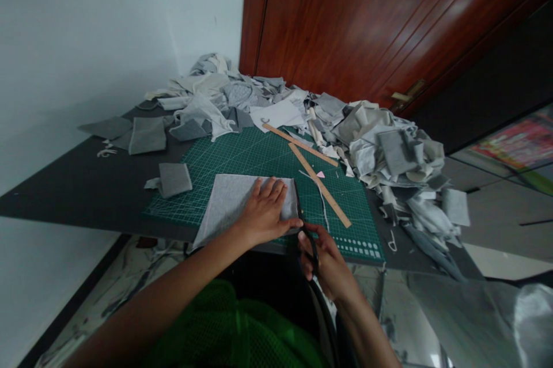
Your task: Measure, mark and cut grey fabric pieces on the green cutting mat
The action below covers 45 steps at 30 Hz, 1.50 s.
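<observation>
Light grey, four-sided sheet of thin fabric [228, 201] lies at about seven o'clock on the dark green, white-gridded cutting mat [242, 149], taking the mat's middle as the dial's centre and twelve as straight away from the person. Its lower left corner reaches out past the near edge of the dark grey tabletop [86, 184].

From where I stand, the left hand [266, 212] is spread flat on the fabric, palm down, fingers toward twelve and gripping nothing, with the thumb stretched toward three o'clock at the sheet's right edge. The right hand [322, 258], at five o'clock, is closed round the looped handles of a pair of black scissors [313, 250], whose blades run along that same edge; how far apart the blades stand, I cannot tell. The two hands nearly meet at the thumb.

At one o'clock lies a flat, light brown wooden strip [302, 146], and a second light brown wooden strip [322, 188] slants from there toward four. Next to it are a thin, pale, wavy cord [323, 207] and a tiny pink scrap [320, 174].

A folded grey cloth piece [175, 179] rests at nine, over the mat's edge, and a larger folded grey cloth square [147, 136] at ten. Tumbled grey and white cloth scraps [207, 97] crowd eleven and twelve, while another heap of grey and cream cloth [397, 149] fills two to three. Beyond twelve stands a reddish-brown wooden door [345, 16]
</observation>
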{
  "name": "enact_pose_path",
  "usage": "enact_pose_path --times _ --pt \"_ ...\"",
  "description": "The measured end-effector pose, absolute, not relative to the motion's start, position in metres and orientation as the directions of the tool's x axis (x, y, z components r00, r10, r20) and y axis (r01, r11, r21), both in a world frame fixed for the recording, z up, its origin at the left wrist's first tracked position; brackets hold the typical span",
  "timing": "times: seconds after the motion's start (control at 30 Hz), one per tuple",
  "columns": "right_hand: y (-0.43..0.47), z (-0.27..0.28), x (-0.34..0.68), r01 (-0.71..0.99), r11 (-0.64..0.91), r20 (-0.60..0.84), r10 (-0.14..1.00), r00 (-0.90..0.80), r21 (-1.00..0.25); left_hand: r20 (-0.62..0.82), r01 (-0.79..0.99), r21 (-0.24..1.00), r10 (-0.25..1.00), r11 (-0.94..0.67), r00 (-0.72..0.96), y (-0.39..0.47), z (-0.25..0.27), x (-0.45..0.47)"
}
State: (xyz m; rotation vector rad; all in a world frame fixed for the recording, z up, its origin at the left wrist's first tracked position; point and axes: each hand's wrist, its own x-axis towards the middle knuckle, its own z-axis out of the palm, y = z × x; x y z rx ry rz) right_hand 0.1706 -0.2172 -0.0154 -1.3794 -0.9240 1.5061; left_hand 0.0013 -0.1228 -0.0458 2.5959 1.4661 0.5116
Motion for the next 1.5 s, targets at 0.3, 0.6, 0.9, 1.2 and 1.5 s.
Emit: enact_pose_path --times 0.3,0.6,0.9,1.2,1.5 --pt "-0.216 -0.013 0.169 -0.116 -0.364 -0.368 0.929 0.023 -0.924 0.231 0.810 0.259 0.848 -0.526 0.477 -0.122 -0.045 0.000" --pt "-0.210 -0.009 0.170 -0.128 -0.419 -0.427 0.903 0.041 -0.899 0.209 0.816 0.256 0.854 -0.518 0.477 -0.123 -0.044 0.001" --pt "-0.206 -0.008 0.173 -0.082 -0.386 -0.387 0.922 -0.002 -0.919 0.208 0.811 0.267 0.853 -0.520 0.478 -0.123 -0.043 0.001" --pt "-0.206 -0.012 0.173 -0.081 -0.354 -0.355 0.935 0.001 -0.932 0.231 0.807 0.263 0.847 -0.529 0.479 -0.123 -0.048 0.000" --pt "-0.206 -0.009 0.173 -0.100 -0.350 -0.350 0.937 -0.015 -0.931 0.233 0.801 0.264 0.842 -0.536 0.487 -0.122 -0.046 0.000"
